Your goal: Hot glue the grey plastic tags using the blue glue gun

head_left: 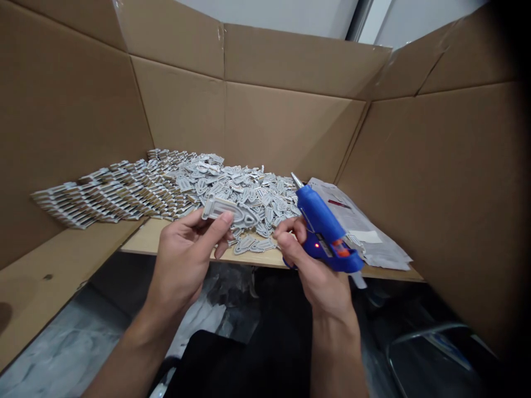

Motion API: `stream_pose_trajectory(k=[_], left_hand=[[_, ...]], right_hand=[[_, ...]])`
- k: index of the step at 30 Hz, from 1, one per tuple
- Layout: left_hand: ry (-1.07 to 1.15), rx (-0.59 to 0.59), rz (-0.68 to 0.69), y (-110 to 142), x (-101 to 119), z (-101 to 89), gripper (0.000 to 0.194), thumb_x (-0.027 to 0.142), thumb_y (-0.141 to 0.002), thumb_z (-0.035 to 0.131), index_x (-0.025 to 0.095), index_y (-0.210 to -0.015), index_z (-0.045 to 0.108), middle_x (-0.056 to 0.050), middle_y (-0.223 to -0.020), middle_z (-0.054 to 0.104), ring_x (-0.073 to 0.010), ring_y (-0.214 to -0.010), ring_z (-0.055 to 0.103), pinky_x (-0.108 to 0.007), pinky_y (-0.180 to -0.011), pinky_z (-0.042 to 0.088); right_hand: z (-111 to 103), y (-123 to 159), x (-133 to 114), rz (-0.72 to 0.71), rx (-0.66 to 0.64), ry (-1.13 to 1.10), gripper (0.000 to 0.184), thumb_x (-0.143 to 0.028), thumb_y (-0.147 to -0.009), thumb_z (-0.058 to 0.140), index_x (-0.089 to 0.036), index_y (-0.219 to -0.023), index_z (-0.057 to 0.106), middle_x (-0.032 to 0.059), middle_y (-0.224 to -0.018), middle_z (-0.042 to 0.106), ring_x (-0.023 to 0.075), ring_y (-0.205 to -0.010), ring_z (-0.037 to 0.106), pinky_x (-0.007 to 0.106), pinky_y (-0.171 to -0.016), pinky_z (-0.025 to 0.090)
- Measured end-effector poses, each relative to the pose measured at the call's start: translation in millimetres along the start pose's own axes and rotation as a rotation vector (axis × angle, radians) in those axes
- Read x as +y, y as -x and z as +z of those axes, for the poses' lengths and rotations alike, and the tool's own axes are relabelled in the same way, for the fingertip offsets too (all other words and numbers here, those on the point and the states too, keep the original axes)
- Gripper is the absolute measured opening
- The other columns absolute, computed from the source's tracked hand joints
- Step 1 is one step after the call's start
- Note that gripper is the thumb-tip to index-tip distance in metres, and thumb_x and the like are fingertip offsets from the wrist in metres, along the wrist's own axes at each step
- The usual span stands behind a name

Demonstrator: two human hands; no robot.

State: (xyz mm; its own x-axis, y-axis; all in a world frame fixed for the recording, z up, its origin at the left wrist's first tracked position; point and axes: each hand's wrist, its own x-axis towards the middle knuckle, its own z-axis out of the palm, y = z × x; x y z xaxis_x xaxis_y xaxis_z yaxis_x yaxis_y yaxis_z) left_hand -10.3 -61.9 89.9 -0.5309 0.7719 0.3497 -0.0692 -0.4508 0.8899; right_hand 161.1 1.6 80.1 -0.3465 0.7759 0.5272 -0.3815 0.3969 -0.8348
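A folded screen of brown cardboard (290,61) walls the back and both sides of a pale wooden worktop (166,239), and it seems set up to stop small parts from sliding off those edges. On the left half of the worktop, rows of overlapping pieces (103,196) lie shingled like roof tiles, an arrangement that looks meant to keep them ordered and compact. Toward the middle of the worktop spreads a loose heap of grey shaped pieces (240,196), within easy reach of both hands, with a few strays (249,246) near the front edge. At the right end of the worktop lies a sheaf of printed papers (365,232), set back from the hands, with a small red pen-like item (339,204) on top.

Above the front edge of the worktop, the person's two hands work close together without touching. The left hand (180,260) is closed on a single grey piece (226,213), thumb on its face and fingers behind it, pinching it near one end so that most of its face stays uncovered and turned up toward the person. The right hand (307,260) is wrapped around a blue hot glue gun (321,221), a grip that aims the metal nozzle (297,180) up and away from the skin. A red indicator light (316,245) glows on the gun's side, and a pale glue stick (359,280) protrudes from its rear.
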Motion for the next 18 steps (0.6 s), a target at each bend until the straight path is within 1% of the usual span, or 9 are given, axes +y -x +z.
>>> stream_pose_trajectory(k=[1, 3, 5, 7, 10, 12, 16, 18], left_hand=[[0.008, 0.000, -0.013, 0, 1, 0.7, 0.022, 0.034, -0.079, 0.089, 0.018, -0.084, 0.075, -0.002, -0.079, 0.065, -0.0098, -0.067, 0.057, -0.021, -0.056, 0.045], [0.013, -0.002, -0.028, 1, 1, 2.4, 0.022, 0.034, -0.079, 0.089, 0.019, -0.086, 0.076, -0.002, -0.081, 0.066, -0.0102, -0.068, 0.058, -0.020, -0.056, 0.045], [0.010, -0.008, -0.035, 2, 1, 4.1, 0.023, 0.035, -0.078, 0.089, 0.018, -0.088, 0.077, -0.003, -0.080, 0.066, -0.0097, -0.068, 0.056, -0.019, -0.055, 0.043], [0.000, -0.019, -0.036, 5, 1, 5.6, 0.024, 0.035, -0.079, 0.089, 0.017, -0.086, 0.077, -0.003, -0.077, 0.064, -0.0086, -0.066, 0.053, -0.019, -0.053, 0.040], [-0.022, -0.035, -0.019, 7, 0, 7.0, 0.024, 0.036, -0.080, 0.088, 0.016, -0.083, 0.075, -0.002, -0.071, 0.061, -0.0077, -0.061, 0.049, -0.019, -0.051, 0.037], [-0.030, -0.032, -0.006, 7, 0, 7.3, 0.024, 0.036, -0.080, 0.088, 0.016, -0.082, 0.075, -0.002, -0.070, 0.061, -0.0079, -0.061, 0.050, -0.020, -0.051, 0.036], [-0.023, -0.005, -0.007, 5, 0, 6.7, 0.023, 0.035, -0.078, 0.089, 0.017, -0.084, 0.076, -0.002, -0.073, 0.063, -0.0088, -0.063, 0.053, -0.020, -0.052, 0.038], [-0.019, 0.002, -0.008, 4, 1, 6.2, 0.023, 0.035, -0.078, 0.090, 0.017, -0.083, 0.076, -0.002, -0.072, 0.063, -0.0088, -0.063, 0.053, -0.020, -0.052, 0.039]], right_hand=[[4, -1, 1, 0.014, 0.047, 0.038, 0.036, -0.037, -0.091, 0.079, -0.022, -0.081, 0.047, 0.0011, -0.095, 0.068, 0.0134, -0.074, 0.057, 0.029, -0.069, 0.052], [12, -3, 4, 0.038, 0.093, 0.095, 0.037, -0.041, -0.086, 0.083, -0.021, -0.081, 0.052, 0.0048, -0.102, 0.072, 0.0167, -0.084, 0.064, 0.032, -0.075, 0.056], [20, -4, 6, 0.070, 0.118, 0.134, 0.038, -0.046, -0.081, 0.086, -0.020, -0.084, 0.058, 0.0057, -0.098, 0.072, 0.0186, -0.084, 0.067, 0.033, -0.074, 0.056], [25, -4, 6, 0.104, 0.140, 0.157, 0.039, -0.048, -0.078, 0.087, -0.019, -0.085, 0.062, 0.0042, -0.089, 0.070, 0.0182, -0.078, 0.066, 0.033, -0.070, 0.056], [29, -4, 5, 0.111, 0.166, 0.123, 0.037, -0.045, -0.080, 0.085, -0.021, -0.079, 0.057, 0.0022, -0.081, 0.068, 0.0171, -0.073, 0.063, 0.033, -0.069, 0.055], [28, -4, 3, 0.102, 0.156, 0.096, 0.039, -0.042, -0.081, 0.084, -0.022, -0.075, 0.052, 0.0017, -0.079, 0.067, 0.0168, -0.072, 0.061, 0.033, -0.069, 0.055], [20, -2, 4, 0.097, 0.082, 0.058, 0.040, -0.040, -0.084, 0.083, -0.023, -0.077, 0.047, 0.0002, -0.079, 0.067, 0.0169, -0.072, 0.061, 0.035, -0.071, 0.056], [15, -1, 5, 0.051, 0.073, 0.013, 0.038, -0.038, -0.086, 0.082, -0.024, -0.079, 0.047, -0.0008, -0.081, 0.067, 0.0179, -0.077, 0.064, 0.036, -0.076, 0.058]])
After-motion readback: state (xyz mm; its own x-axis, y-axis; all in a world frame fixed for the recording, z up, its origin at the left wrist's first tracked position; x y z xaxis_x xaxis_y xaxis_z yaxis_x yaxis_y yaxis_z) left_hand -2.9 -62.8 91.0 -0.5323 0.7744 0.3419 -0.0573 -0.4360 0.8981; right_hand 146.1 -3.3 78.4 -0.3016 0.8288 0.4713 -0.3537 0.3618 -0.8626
